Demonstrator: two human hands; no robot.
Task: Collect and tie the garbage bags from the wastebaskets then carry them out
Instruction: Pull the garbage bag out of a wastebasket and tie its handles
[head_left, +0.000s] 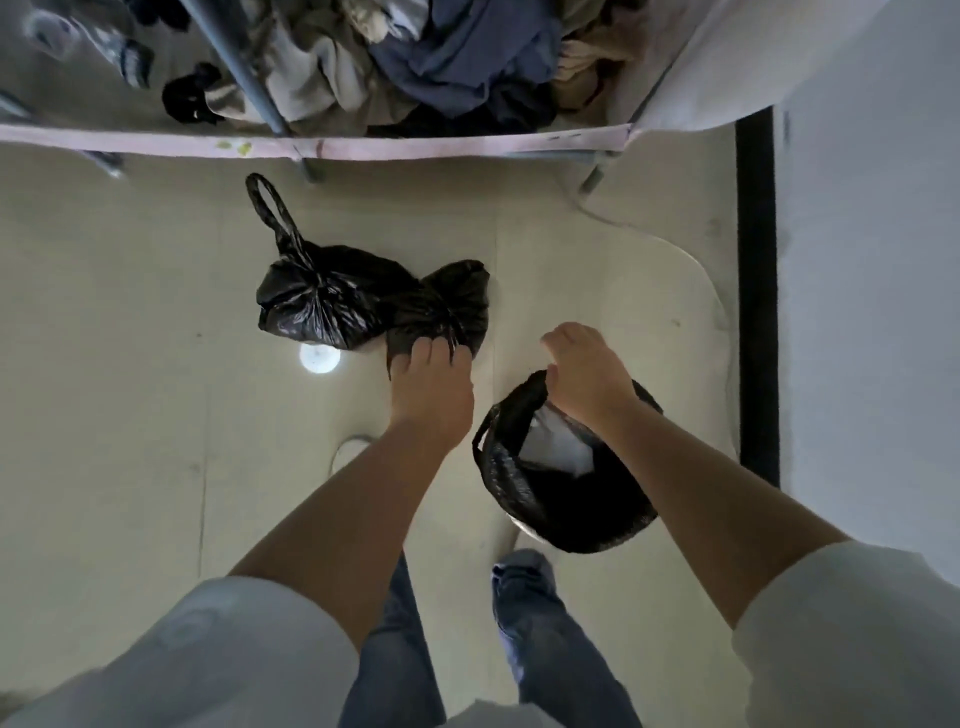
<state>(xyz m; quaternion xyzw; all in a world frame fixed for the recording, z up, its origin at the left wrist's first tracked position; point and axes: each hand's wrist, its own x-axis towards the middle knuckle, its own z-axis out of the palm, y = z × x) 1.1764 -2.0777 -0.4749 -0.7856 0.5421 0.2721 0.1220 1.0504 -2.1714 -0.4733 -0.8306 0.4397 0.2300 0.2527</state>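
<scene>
Two tied black garbage bags lie side by side on the pale floor. The left bag (317, 299) has a long loop handle stretched toward the rack. My left hand (431, 389) pinches the gathered top of the smaller right bag (447, 306). Below my right hand (587, 374) sits an open black garbage bag (545, 493) lining a small white wastebasket, with white paper inside. My right hand grips the rim of that open bag at its far edge.
A clothes rack (249, 73) piled with laundry over a pink-edged shelf (363, 148) spans the top. A white wall with a black baseboard (756, 291) runs down the right. A white cable (597, 210) trails on the floor. My jeans-clad legs (535, 623) stand below.
</scene>
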